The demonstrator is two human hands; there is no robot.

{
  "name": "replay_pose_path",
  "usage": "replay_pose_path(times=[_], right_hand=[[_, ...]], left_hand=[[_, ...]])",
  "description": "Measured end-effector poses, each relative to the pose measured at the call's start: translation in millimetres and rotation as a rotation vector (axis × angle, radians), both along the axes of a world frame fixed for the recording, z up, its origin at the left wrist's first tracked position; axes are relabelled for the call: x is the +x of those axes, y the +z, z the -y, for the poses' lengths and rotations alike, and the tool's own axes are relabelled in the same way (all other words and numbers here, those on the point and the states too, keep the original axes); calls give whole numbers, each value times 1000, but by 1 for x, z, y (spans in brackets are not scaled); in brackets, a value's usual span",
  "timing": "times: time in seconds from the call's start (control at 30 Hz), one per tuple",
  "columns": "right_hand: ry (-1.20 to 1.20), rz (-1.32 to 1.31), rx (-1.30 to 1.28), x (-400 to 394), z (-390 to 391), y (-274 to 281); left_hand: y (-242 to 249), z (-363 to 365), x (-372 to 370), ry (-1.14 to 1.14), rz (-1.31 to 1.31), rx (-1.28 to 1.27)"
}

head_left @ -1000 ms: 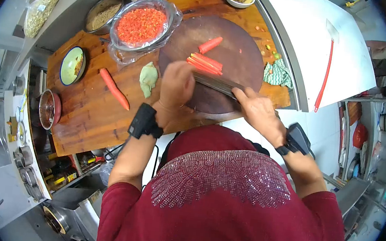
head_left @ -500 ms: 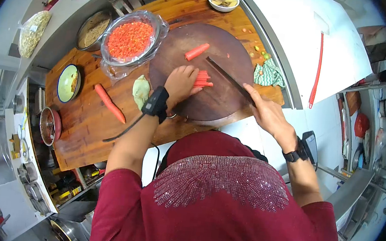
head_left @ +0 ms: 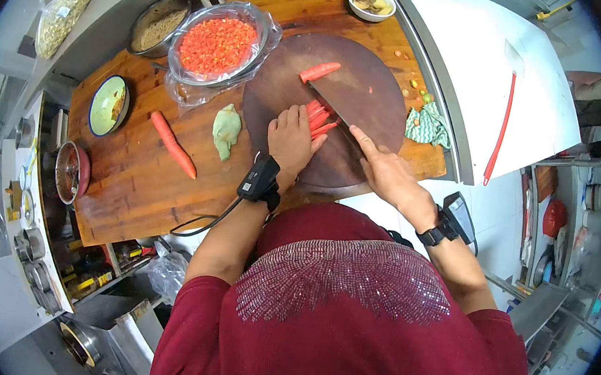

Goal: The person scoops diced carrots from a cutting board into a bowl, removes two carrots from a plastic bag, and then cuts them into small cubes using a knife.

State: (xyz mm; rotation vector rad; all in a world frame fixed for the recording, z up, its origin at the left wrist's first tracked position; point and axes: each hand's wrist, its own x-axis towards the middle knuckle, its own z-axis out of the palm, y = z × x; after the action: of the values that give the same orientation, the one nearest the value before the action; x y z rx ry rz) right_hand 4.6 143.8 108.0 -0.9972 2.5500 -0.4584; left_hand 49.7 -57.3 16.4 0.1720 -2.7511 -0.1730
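Observation:
My left hand [head_left: 291, 141] presses on a bundle of carrot strips [head_left: 319, 118], its fingers bent over their left end. The strips lie on a round, dark brown cutting board [head_left: 376, 64]. In my right hand [head_left: 388, 173] is a knife [head_left: 333, 108], gripped near the handle, its dark blade slanting up and left along the strips. Just beyond the blade's tip lies a thick carrot piece [head_left: 321, 72]. Part of the strips is hidden under my left fingers and behind the blade.
Left of the board stand a plastic-lined bowl of diced carrot [head_left: 216, 47], a whole carrot [head_left: 173, 145], a pale green cloth [head_left: 226, 132] and a yellow-green bowl [head_left: 109, 105]. A checked cloth [head_left: 429, 125] lies to the right. A white bowl [head_left: 371, 3] sits behind.
The knife has moved left, from apart from the carrot strips to right against them. The strips have fanned out a little under my left hand. The whole view has shifted slightly.

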Motion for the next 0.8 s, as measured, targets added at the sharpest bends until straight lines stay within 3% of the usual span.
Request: replay_pose_path(times=[0.2, 0.27, 0.43, 0.57, 0.8], right_hand=[[83, 69, 107, -23, 12, 17], [104, 85, 113, -29, 18, 31], [213, 18, 71, -44, 41, 50], [23, 329, 283, -39, 65, 90], [66, 79, 118, -20, 43, 21]], left_hand=[[-3, 1, -1, 10, -94, 119], [-11, 2, -7, 141, -99, 250], [-18, -2, -7, 92, -127, 205], [-18, -2, -7, 57, -86, 181], [-17, -1, -8, 64, -177, 237]])
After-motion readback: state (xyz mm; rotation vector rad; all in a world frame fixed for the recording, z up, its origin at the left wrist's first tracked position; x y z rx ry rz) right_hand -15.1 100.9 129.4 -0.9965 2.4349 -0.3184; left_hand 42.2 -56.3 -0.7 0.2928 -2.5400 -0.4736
